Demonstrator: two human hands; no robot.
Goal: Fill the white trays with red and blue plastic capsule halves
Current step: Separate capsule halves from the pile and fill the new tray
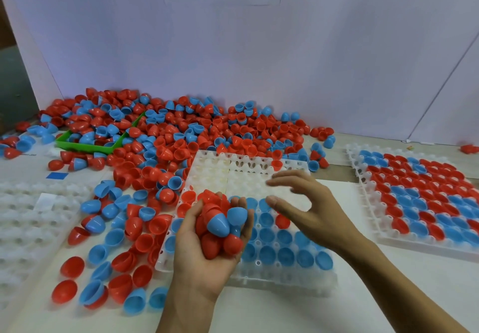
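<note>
Tray (285,279) centre, near rows mostly blue. Left hand (207,249) clutches a fistful of halves (220,224); right hand (305,203) released, hovering over tray.

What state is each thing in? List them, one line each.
left hand: palm up, cupping a handful of halves
right hand: open, empty, over the middle tray
middle tray: near rows filled, far rows empty
right tray: full
left tray: empty
green bin: holds halves
</note>
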